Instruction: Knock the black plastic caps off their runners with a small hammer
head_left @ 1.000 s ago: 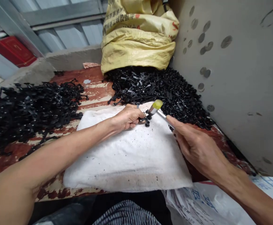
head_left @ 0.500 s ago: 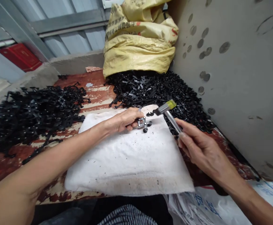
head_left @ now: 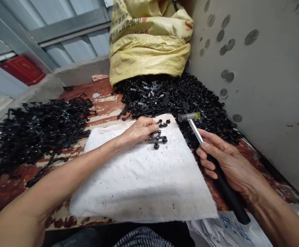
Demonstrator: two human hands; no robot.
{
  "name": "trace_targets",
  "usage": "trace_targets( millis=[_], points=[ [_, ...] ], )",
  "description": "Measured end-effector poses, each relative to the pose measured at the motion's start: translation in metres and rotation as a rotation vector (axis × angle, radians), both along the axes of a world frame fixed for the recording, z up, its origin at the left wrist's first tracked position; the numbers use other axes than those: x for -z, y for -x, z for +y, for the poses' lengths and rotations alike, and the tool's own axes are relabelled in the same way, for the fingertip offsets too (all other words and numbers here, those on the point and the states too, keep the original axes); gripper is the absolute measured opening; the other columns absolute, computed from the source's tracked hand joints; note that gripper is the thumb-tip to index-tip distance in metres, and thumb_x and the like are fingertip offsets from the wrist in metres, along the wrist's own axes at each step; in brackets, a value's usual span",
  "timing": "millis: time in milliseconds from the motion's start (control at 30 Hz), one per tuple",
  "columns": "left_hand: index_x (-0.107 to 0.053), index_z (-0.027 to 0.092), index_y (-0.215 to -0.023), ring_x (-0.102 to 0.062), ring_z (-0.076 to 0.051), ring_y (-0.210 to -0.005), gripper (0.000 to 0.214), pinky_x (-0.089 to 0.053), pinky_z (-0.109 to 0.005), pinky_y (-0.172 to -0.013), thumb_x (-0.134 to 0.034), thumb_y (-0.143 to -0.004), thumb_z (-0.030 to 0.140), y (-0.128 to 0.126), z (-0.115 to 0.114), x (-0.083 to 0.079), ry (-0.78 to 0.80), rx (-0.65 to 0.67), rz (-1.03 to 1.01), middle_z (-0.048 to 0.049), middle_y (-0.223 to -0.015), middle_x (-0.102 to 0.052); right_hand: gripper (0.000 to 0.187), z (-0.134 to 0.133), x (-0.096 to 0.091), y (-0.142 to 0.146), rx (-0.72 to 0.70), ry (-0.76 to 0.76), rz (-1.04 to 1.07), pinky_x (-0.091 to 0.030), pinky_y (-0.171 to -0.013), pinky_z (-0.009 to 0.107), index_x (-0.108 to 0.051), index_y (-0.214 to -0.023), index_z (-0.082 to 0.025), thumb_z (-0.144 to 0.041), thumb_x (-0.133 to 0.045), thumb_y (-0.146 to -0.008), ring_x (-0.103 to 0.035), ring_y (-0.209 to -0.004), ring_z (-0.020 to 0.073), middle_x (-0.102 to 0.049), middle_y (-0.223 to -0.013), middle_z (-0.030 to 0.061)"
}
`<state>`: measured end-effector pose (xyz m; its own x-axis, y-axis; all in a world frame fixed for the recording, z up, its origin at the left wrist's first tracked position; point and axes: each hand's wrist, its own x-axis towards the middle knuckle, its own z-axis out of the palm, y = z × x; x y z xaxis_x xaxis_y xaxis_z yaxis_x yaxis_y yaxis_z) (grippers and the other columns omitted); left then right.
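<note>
My left hand (head_left: 142, 129) is closed on a black jointed linkage (head_left: 159, 138) with round knobs at its ends, held over a folded white cloth (head_left: 139, 185). A few small black round pieces (head_left: 164, 124) lie on the cloth's far corner beside it. In my right hand (head_left: 221, 154) is a small mallet (head_left: 194, 127) with a metal shaft, a black handle and a yellow-tipped head. Its head is up and to the right of the linkage, apart from it. My fingers cover part of the linkage.
A large heap of loose black parts (head_left: 149, 97) spills from a yellow woven sack (head_left: 149, 51). Another pile, of assembled-looking black linkages (head_left: 44, 127), lies at the left on the worn red tabletop (head_left: 105, 99). A grey wall (head_left: 267, 85) borders the right side.
The mallet has moved right, away from the linkage, and its black handle now shows below my right hand. The linkage has turned slightly in my left hand.
</note>
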<state>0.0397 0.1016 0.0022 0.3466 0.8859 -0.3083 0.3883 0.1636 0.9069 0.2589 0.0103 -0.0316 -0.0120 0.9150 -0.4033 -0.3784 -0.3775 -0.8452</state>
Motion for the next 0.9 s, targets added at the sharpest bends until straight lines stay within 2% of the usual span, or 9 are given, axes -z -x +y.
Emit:
trace_targets(
  millis=[300, 633, 900],
  points=[
    [-0.056, 0.014, -0.063, -0.032, -0.002, -0.035, 0.025, -0.017, -0.019, -0.036, -0.053, -0.088, 0.014, 0.000, -0.001, -0.002, 0.027, -0.019, 0.011, 0.0026, -0.053, -0.050, 0.070, -0.001, 0.004, -0.002, -0.008, 0.006, 0.005, -0.030, -0.028, 0.013, -0.053, -0.129, -0.026, -0.036, -0.082, -0.066, -0.034, -0.037, 0.0053, -0.051, -0.055, -0.0096],
    [-0.060, 0.012, -0.073, -0.034, -0.003, -0.038, 0.017, -0.021, -0.018, -0.037, -0.054, -0.088, 0.018, 0.004, 0.002, 0.007, -0.023, 0.020, 0.015, 0.0029, -0.056, -0.049, 0.068, -0.002, 0.006, -0.004, -0.030, -0.004, 0.015, -0.032, -0.029, 0.013, -0.053, -0.133, -0.027, -0.035, -0.080, -0.071, -0.037, -0.037, 0.0051, -0.052, -0.057, -0.0092],
    [-0.058, 0.012, -0.072, -0.034, -0.003, -0.039, 0.018, -0.021, -0.019, -0.038, -0.054, -0.088, 0.019, 0.005, 0.002, 0.009, -0.046, 0.032, 0.023, 0.0034, -0.056, -0.048, 0.069, -0.004, 0.005, -0.004, -0.028, -0.012, 0.018, -0.032, -0.028, 0.012, -0.053, -0.133, -0.025, -0.036, -0.081, -0.070, -0.036, -0.037, 0.0049, -0.052, -0.056, -0.0091]
  ],
)
